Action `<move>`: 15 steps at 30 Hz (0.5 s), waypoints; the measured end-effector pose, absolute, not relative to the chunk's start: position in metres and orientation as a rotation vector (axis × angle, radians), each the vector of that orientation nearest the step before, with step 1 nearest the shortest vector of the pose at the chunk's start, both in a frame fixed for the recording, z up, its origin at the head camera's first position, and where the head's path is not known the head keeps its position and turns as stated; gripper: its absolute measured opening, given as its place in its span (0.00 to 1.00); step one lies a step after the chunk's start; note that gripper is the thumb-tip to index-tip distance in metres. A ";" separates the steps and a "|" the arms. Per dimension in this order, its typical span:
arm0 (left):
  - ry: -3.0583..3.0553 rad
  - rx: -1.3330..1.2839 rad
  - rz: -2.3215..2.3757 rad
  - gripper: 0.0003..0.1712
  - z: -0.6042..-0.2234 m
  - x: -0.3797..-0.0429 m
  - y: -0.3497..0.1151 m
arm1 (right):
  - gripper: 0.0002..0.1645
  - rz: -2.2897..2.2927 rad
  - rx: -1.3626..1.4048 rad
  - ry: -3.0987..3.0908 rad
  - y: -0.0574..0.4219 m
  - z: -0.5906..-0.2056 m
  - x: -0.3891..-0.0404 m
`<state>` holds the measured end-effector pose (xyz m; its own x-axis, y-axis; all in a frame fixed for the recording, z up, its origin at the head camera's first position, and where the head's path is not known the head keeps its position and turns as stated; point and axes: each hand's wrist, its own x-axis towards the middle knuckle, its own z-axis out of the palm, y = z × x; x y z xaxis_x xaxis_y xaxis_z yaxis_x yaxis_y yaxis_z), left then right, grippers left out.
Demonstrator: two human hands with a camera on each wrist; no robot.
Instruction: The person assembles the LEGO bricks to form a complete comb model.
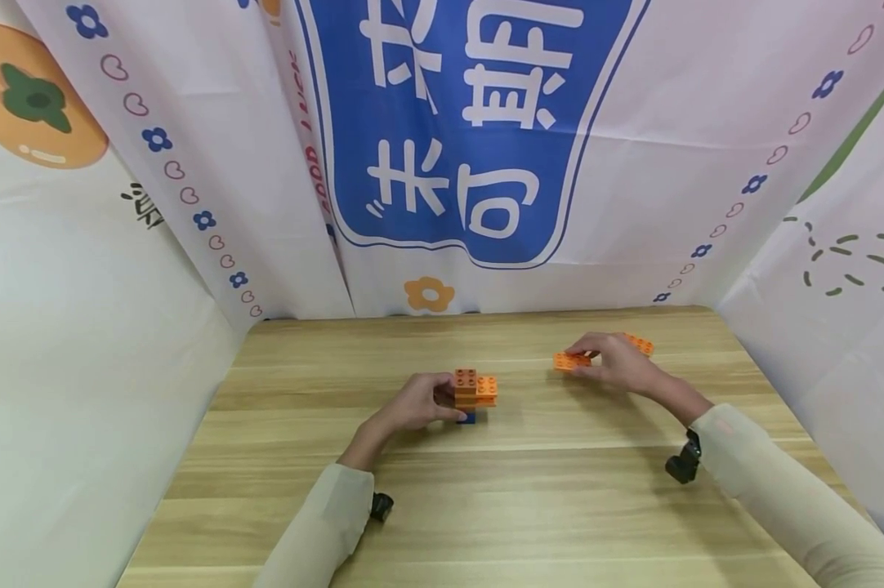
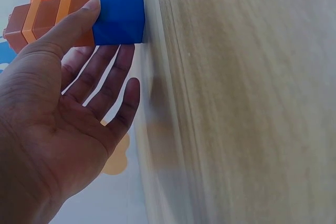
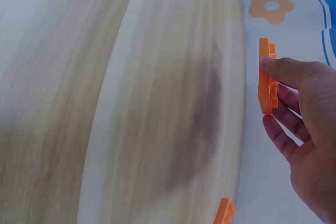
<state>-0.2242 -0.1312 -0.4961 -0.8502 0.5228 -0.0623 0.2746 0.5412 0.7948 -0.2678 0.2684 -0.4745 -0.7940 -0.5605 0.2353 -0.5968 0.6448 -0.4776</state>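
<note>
My left hand (image 1: pixel 416 402) holds a stack of toy building blocks (image 1: pixel 466 390) upright near the middle of the table. At its bottom is a blue block (image 2: pixel 119 18); above that, brown blocks alternate with thin orange plates that jut out to the right. The left wrist view shows the thumb across the lower brown block and the fingers behind the stack. Off to the right, my right hand (image 1: pixel 618 365) pinches a flat orange building plate (image 3: pixel 264 87) between thumb and fingers. That plate is raised off the table, its studs facing up.
A second orange plate (image 1: pixel 640 344) lies on the table just behind my right hand. The wood-grain table (image 1: pixel 442 506) meets printed white cloth (image 1: pixel 280 269) at its back and sides.
</note>
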 end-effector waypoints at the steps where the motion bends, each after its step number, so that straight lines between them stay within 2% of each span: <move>1: 2.492 0.661 1.204 0.17 -0.496 -0.224 -0.131 | 0.20 0.841 0.988 -2.783 0.266 -0.473 -0.267; 15: 2.491 0.671 1.199 0.17 -0.496 -0.226 -0.130 | 0.20 0.880 1.085 -2.701 0.241 -0.454 -0.256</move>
